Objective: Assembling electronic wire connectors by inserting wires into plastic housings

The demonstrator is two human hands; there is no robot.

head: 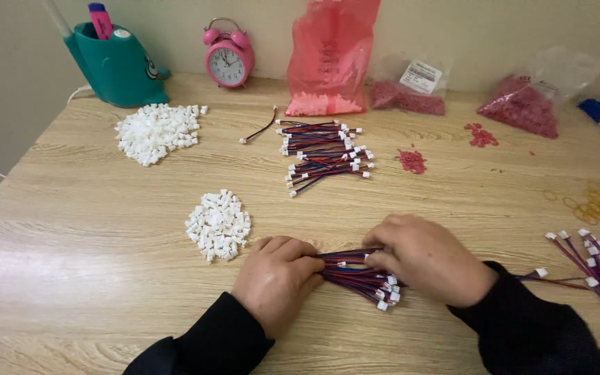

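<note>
The wire bundle (359, 275) lies apparently pinched between both hands' fingers (314, 266).

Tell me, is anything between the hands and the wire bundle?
Nothing visible is. The left hand and the right hand both already grip the wire bundle. The small pile of white connectors lies to the left, apart from them.

My wires (359, 276) are red, blue and black with white ends. The clock (228, 60) is pink. The table (92, 229) has light wood stripes. My sleeves (536, 326) are black.
</note>
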